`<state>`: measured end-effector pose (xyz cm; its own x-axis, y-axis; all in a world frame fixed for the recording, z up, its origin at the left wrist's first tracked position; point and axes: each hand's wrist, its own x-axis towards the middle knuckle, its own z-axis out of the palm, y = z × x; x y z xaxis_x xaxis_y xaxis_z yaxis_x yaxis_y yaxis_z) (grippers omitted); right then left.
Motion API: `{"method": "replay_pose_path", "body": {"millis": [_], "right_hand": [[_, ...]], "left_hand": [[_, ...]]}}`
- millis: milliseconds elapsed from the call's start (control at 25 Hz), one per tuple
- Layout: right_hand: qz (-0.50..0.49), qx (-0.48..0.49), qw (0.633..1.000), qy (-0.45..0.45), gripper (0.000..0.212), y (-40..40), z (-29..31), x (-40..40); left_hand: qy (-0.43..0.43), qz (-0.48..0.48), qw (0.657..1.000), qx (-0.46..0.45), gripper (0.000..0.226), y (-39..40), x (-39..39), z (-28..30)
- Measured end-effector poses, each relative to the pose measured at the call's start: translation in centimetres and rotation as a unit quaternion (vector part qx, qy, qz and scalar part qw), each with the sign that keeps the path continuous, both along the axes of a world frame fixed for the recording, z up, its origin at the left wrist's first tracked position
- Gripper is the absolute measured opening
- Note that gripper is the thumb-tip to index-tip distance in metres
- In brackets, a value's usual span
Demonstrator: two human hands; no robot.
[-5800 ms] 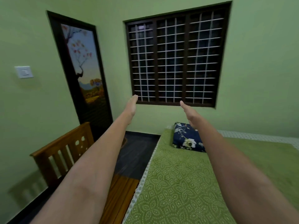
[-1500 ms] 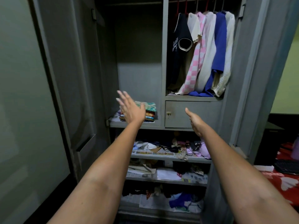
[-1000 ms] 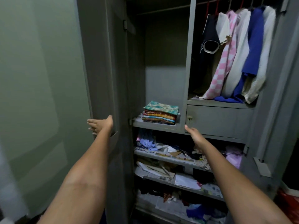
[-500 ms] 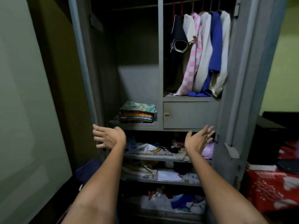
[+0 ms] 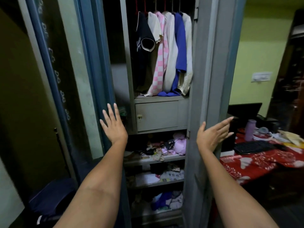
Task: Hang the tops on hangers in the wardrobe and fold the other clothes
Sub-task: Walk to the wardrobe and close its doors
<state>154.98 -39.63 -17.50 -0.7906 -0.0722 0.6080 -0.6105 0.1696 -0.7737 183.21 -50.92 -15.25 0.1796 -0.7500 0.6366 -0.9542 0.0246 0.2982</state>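
Tops (image 5: pixel 166 51) hang in the upper right bay of the wardrobe (image 5: pixel 200 66), packed side by side on hangers (image 5: pixel 144 7) from a rail: a dark tee, a pink check, a ribbed white, a blue and a cream one. They look soft, light and limp, so I judge each would slump if grabbed by the hem; the shoulder or the hanger hook is the likelier hold, and the crowding could drag a neighbour along. Below them sits a flat grey drawer (image 5: pixel 160 116) with a small keyhole, then shelves (image 5: pixel 154 159) heaped with loose, crumpled cloth and paper, unfolded. The wardrobe is painted metal, hard and smooth, with tall narrow doors. The left hand (image 5: pixel 113 127) is spread flat, fingers straight, at the edge of the left door (image 5: pixel 92 63), holding nothing; whether it touches is unclear. The right hand (image 5: pixel 212 134) is likewise wide and empty, fingers fanned just beside the right door (image 5: pixel 218 66). To the right, a red patterned cloth (image 5: pixel 251 162) carries a keyboard (image 5: pixel 253 146) and a lilac bottle (image 5: pixel 250 130).
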Motion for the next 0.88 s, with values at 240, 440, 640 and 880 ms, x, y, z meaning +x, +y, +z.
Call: {"method": "replay_pose_path", "body": {"millis": [240,440,640,880], "right_hand": [[-0.029,0.002,1.0,-0.008,0.083,-1.6,-0.2,2.3],[0.041,0.055,0.996,0.065,0.077,-3.8,-2.1,7.7],[0.168,0.059,0.967,0.181,0.072,-7.4,-4.6,11.5],[0.291,0.069,0.91,0.286,0.069,-15.1,-6.5,12.5]], "left_hand": [[-0.067,-0.045,0.995,0.056,0.106,-3.5,-0.7,-1.6],[-0.087,-0.071,0.992,0.06,0.112,-5.8,-1.0,-2.3],[-0.031,-0.103,0.989,0.097,0.133,-9.2,-1.8,-3.2],[-0.057,-0.151,0.986,0.031,0.102,-14.4,-2.0,-4.9]]}}
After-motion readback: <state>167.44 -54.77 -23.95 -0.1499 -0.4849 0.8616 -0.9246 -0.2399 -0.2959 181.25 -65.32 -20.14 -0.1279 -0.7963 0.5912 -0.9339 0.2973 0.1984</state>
